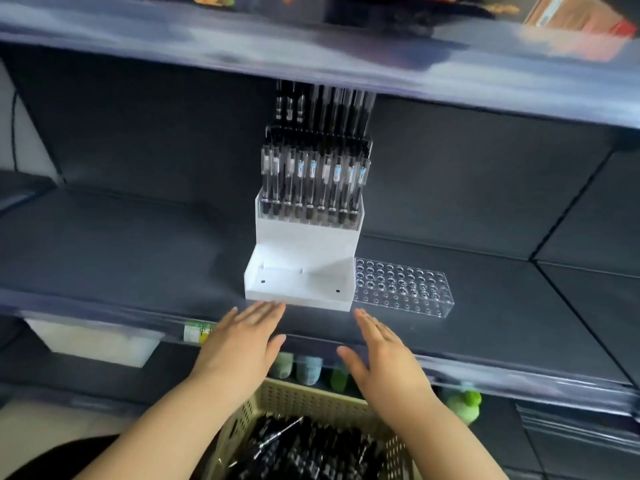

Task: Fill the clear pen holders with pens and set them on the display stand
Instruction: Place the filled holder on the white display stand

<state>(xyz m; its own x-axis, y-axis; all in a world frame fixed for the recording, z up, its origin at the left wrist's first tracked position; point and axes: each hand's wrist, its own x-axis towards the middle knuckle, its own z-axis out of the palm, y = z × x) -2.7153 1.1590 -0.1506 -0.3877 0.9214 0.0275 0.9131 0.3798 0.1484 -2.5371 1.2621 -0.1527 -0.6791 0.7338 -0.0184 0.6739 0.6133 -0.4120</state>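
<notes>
Pens (pixel 313 174) fill the upper tiers of the white display stand (pixel 304 244) at the shelf's (pixel 138 244) front edge; an empty clear holder (pixel 403 287) sits just right of it. Below, a basket (pixel 294 396) holds loose pens (pixel 311 448). My left hand (pixel 239 351) and right hand (pixel 388 355), fingers straight and empty, flank the stand's front corners.

No legible text, shelf-edge tag (pixel 196 332) blurred, pen labels (pixel 313 168) too small

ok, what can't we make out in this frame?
Head view:
- Back-row pens: tops hidden by upper shelf.
- Pen labels: too small to read.
- Basket: contents blurred, cut off by bottom edge.
- Bottles: blurred, partly behind left hand, right hand.
- Stand: contact with left hand unclear.
</notes>
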